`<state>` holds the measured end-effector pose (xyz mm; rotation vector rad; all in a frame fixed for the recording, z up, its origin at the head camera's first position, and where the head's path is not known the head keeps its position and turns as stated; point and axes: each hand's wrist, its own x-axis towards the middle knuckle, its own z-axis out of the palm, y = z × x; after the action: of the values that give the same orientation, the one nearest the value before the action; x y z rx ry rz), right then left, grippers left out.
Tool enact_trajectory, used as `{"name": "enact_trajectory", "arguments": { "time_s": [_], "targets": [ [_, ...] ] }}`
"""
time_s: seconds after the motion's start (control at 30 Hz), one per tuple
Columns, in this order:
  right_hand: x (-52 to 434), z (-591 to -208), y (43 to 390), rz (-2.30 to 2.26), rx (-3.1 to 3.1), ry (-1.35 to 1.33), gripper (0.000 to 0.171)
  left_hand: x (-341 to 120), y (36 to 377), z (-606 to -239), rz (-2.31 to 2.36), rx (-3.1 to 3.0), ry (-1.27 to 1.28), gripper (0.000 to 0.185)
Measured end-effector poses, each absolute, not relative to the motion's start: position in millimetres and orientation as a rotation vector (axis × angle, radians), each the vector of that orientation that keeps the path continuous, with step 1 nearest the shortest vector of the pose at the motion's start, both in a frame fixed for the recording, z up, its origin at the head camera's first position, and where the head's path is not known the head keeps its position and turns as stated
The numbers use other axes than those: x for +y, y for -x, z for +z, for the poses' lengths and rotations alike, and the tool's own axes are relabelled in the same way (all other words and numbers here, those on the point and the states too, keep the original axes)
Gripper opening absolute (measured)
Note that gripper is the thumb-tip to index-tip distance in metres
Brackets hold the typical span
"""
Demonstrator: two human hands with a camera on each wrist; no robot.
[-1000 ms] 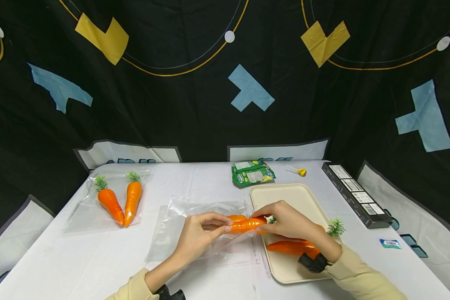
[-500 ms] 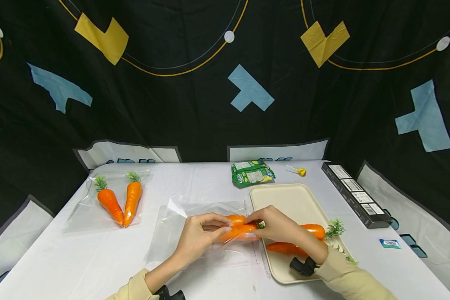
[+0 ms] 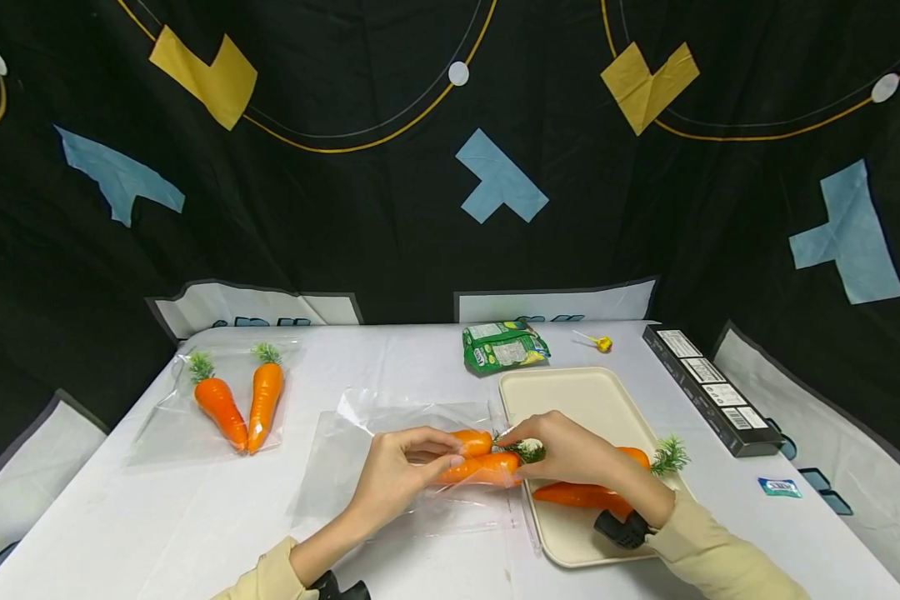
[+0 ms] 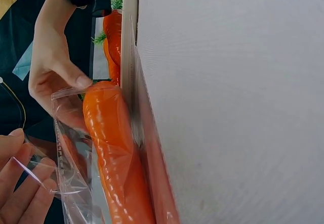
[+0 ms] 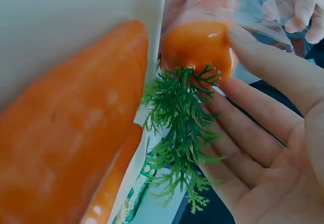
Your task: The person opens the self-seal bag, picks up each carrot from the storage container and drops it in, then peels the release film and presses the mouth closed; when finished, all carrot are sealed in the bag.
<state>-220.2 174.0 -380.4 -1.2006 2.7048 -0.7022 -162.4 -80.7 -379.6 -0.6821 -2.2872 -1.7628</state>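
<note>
While both hands meet mid-counter, here's how it lines up:

carrot [image 3: 478, 469]: lies left–right, tip inside the clear bag [image 3: 360, 467], green top [image 3: 527, 451] poking out toward the tray [image 3: 570, 392]. A second carrot [image 3: 471, 442] sits in the bag just behind it, touching or nearly so.
right hand [image 3: 570, 454]: nearer the leafy end, fingers straight against the carrot's butt — wrist view shows the fronds lying over the fingers.
left hand [image 3: 397, 467]: pinching the bag's upper film near the mouth, holding it up, I think; the film is hard to read.
axis: points into the bag, away from the tray.
room: open counter [image 3: 195, 525] left of the bag; the tray rim sits just beside the bag's mouth, with two more carrots [image 3: 585, 496] on it.
farther off: bagged carrot pair [image 3: 236, 400] far left, well apart.
</note>
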Motion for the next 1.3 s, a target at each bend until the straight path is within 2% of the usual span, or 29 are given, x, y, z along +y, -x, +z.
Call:
{"name": "enact_trajectory", "arguments": {
  "time_s": [0.4, 0.8, 1.3],
  "targets": [
    [165, -383, 221, -0.649, 2.717, 1.215, 0.034, -80, 159, -374, -1.752, -2.275, 0.709, 0.012],
    [147, -393, 228, -0.759, 2.681, 1.330, 0.038, -84, 176, -404, -1.759, -2.231, 0.755, 0.014],
    [160, -386, 221, -0.852, 2.722, 1.230, 0.031, -84, 176, -405, -1.762, -2.274, 0.735, 0.013]
  ]
}}
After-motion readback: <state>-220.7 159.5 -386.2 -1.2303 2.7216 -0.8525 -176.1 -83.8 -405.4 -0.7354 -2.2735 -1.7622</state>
